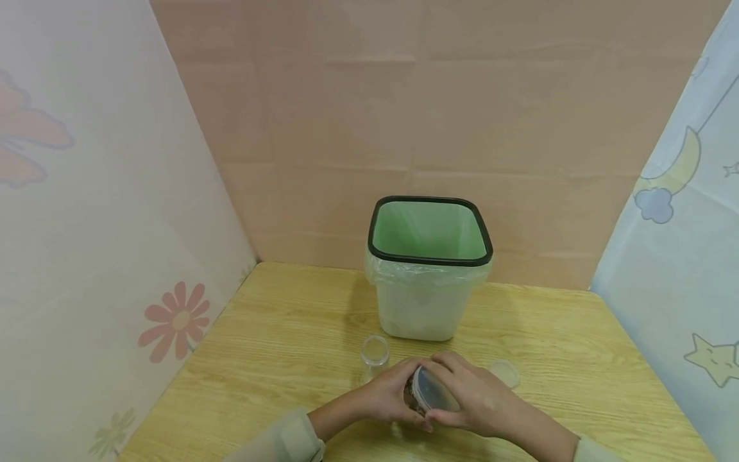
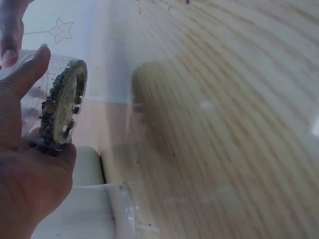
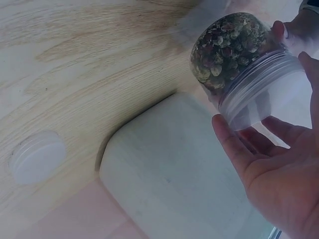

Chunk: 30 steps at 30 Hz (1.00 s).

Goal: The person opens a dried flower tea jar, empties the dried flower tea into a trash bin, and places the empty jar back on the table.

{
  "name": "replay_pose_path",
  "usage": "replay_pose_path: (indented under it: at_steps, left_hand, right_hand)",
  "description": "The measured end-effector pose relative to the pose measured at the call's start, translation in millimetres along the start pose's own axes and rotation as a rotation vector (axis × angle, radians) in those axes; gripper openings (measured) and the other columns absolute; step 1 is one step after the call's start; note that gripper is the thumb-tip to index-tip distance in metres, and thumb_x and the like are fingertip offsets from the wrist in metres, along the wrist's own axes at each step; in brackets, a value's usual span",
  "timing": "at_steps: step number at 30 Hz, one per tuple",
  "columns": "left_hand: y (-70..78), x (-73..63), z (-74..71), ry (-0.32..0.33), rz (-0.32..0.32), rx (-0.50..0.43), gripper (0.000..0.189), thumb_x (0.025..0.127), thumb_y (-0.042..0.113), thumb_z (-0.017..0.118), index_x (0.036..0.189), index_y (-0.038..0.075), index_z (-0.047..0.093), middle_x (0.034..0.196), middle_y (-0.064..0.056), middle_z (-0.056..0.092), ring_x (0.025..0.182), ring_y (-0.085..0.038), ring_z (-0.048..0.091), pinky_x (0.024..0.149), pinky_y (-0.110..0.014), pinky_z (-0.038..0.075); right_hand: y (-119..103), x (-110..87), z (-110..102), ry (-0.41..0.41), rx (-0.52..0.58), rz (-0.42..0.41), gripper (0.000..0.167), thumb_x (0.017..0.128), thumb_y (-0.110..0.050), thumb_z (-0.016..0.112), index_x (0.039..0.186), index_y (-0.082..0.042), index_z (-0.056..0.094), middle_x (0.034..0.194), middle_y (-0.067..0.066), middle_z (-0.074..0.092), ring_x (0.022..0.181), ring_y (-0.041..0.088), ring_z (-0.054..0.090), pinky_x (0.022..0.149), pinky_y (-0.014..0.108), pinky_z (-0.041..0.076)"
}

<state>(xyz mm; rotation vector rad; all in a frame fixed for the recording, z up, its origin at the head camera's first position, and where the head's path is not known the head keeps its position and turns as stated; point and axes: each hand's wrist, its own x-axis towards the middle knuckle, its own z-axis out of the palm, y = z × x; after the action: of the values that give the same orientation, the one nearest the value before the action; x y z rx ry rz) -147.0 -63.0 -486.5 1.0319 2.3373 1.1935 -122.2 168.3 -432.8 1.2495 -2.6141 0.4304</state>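
Note:
Over the front of the table, my left hand grips a transparent jar by its side. Dried, leaf-like or petal-like pieces fill its lower part. The jar is tilted, and its round base shows in the left wrist view. My right hand has its fingers and thumb spread round the rim of the jar's translucent lid, which sits on the mouth. Left of the hands stands a second transparent jar with an uncovered mouth.
A pale bin with a black rim and a liner bag stands behind the hands. A loose translucent lid lies on the wooden table to the right. Printed sheets hang at both sides, and a plain one at the back.

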Motion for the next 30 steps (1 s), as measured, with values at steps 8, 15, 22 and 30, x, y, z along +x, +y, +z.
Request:
replay_pose_path:
  at_steps: [8,15,22,30]
  left_hand:
    - [-0.5,-3.3,5.7,0.017,-0.014,-0.02,0.108,0.073,0.038,0.092,0.157,0.031,0.025,0.15,0.007,0.039,0.128,-0.006,0.043,0.105,-0.029,0.044]
    - [-3.3,-4.1,9.3,0.043,-0.024,-0.065,0.103,0.077,0.038,0.09,0.156,0.026,0.026,0.148,0.005,0.042,0.126,-0.005,0.047,0.104,-0.027,0.044]
    - [0.7,-3.5,12.8,0.106,-0.048,0.01,0.104,0.074,0.044,0.09,0.156,0.024,0.028,0.15,0.003,0.041,0.127,-0.008,0.047,0.101,-0.027,0.046]
    - [4.1,-3.3,9.2,0.092,-0.035,0.066,0.102,0.076,0.047,0.088,0.156,0.024,0.029,0.148,0.005,0.043,0.124,-0.007,0.048,0.098,-0.026,0.048]
  right_hand:
    - [-5,0.7,1,-0.041,0.035,0.106,0.074,0.088,-0.063,0.068,0.139,-0.011,0.058,0.128,0.001,0.059,0.109,0.018,0.064,0.078,0.035,0.059]
    - [-6,0.7,2,-0.074,0.053,0.158,0.075,0.089,-0.066,0.064,0.14,-0.012,0.057,0.133,0.004,0.059,0.118,0.024,0.062,0.085,0.043,0.058]
    - [-9,3.7,2,-0.099,0.111,0.245,0.075,0.09,-0.068,0.061,0.138,-0.01,0.059,0.132,0.007,0.061,0.116,0.03,0.064,0.089,0.049,0.056]
    - [-11,4.2,1,-0.109,0.111,0.266,0.075,0.089,-0.067,0.064,0.14,-0.013,0.058,0.131,0.006,0.061,0.114,0.029,0.064,0.085,0.048,0.057]
